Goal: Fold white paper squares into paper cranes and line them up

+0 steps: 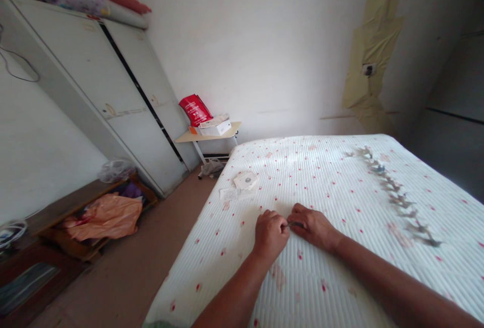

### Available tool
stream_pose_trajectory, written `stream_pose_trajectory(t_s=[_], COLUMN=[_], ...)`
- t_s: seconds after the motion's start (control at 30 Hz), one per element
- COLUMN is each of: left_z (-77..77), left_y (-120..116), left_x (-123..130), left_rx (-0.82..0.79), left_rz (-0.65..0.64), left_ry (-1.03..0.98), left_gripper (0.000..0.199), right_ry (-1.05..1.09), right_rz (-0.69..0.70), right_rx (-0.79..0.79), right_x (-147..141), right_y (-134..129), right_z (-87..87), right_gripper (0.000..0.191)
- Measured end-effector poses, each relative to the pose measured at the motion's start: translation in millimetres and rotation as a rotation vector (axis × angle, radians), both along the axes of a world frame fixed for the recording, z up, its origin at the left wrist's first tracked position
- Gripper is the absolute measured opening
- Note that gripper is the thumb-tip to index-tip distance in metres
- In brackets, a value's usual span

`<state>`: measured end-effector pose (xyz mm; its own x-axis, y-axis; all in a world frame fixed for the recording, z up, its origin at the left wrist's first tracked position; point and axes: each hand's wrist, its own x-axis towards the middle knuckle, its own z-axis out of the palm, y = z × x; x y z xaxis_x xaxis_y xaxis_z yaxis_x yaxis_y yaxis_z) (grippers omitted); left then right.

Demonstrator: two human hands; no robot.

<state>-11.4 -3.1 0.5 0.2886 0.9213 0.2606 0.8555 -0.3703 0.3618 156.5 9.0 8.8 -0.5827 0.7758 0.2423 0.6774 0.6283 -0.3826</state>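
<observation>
Both hands are close together over the middle of a white quilted bed cover [310,277] with red dots. My left hand [271,235] is closed, its fingertips pinching one end of a small dark thin item [296,224]. At the other end, my right hand [315,227] has its fingers closed on the same item, which is too small to name. To the right, a row of small grey-brown figures [401,199] runs along the cover. Beyond my left hand lie pale round and rectangular papers [245,181].
A small table [181,137] beyond the bed bears a red bag [194,110] and a white box [219,127]. At the left are a grey cabinet [86,73] and a low wooden unit with an orange plastic bag [108,215]. A wall socket [368,69] shows at the back.
</observation>
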Motion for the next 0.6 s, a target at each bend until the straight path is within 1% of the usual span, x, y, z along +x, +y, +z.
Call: stream_pose_trajectory(t_s=[0.17, 0.4, 0.6], left_z=[-2.2, -4.7, -5.3], left_y=[-1.4, -3.3, -3.7], left_x=[0.3, 1.3, 0.7], left_rx=[0.035, 0.169, 0.19], left_rz=[-0.014, -0.047, -0.055], left_ry=[-0.006, -0.012, -0.028], left_gripper=[0.012, 0.012, 0.012], right_ry=[0.03, 0.053, 0.049], right_rz=[-0.007, -0.011, -0.006], right_rx=[-0.028, -0.068, -0.05], right_x=[-0.4, -1.5, -1.6], right_y=[0.0, 2.0, 3.3], right_z=[-0.3, -0.5, -3.9], right_gripper=[0.015, 0.017, 0.018])
